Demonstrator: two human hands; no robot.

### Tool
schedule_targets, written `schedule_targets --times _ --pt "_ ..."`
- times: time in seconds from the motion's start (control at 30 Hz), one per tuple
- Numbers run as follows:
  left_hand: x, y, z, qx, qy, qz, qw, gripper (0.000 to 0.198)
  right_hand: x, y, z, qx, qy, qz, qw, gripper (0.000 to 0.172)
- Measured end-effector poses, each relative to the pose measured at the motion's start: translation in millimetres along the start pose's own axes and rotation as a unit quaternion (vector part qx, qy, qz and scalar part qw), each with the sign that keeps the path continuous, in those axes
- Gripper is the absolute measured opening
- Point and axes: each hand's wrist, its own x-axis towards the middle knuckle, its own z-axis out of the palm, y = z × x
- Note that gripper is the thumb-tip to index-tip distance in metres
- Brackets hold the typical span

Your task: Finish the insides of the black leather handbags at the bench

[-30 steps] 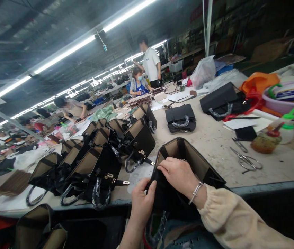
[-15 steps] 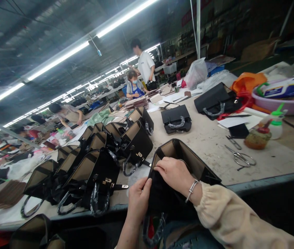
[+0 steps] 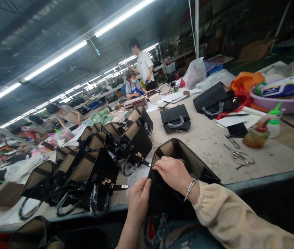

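A black handbag (image 3: 201, 162) with a tan lining leans at the table's front edge, its opening facing up and away from me. My left hand (image 3: 138, 197) is closed on its left edge, thumb on top. Just above, my right hand (image 3: 174, 173) pinches the rim near the same corner, fingers over the edge. A plastic-wrapped handle (image 3: 157, 230) hangs below the bag. To the left stand several similar open handbags (image 3: 102, 173) with wrapped handles and metal clasps. The insides of both grips are hidden.
Two closed black bags (image 3: 175, 117) lie farther back. At the right are scissors (image 3: 240, 157), a glue jar (image 3: 256, 136), a green-capped bottle (image 3: 275, 124) and a lilac basin (image 3: 274, 100). Stacked brown pieces (image 3: 135, 102) lie near co-workers. The table edge (image 3: 266, 181) runs below.
Both hands keep their hold at the same corner of the handbag, with hardly any movement. The whole view has shifted slightly.
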Motion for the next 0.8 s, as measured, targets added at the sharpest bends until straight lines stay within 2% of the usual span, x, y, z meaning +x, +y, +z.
schedule_targets --times 0.07,0.27,0.4,0.7,0.8 --pt "0.1 -0.2 0.3 -0.003 0.004 -0.001 1.000 0.036 -0.1 0.0 0.6 0.000 -0.002 0.000 1.000 0.028" --pt "1.2 -3.7 -2.7 0.004 -0.036 0.001 0.999 0.034 0.5 -0.9 1.0 0.000 -0.003 0.005 1.000 0.027" --pt "2.6 -5.2 -3.6 0.014 -0.036 0.004 0.999 0.033 1.3 -1.4 2.5 -0.007 0.003 0.001 1.000 0.027" --pt "10.6 -0.6 -13.1 0.063 -0.076 0.036 0.994 0.028 4.2 -5.2 -1.2 -0.022 -0.008 0.011 1.000 0.026" --pt "18.4 3.9 -16.3 0.093 -0.064 0.027 0.993 0.046 5.2 -5.7 -1.6 -0.027 -0.008 0.012 1.000 0.025"
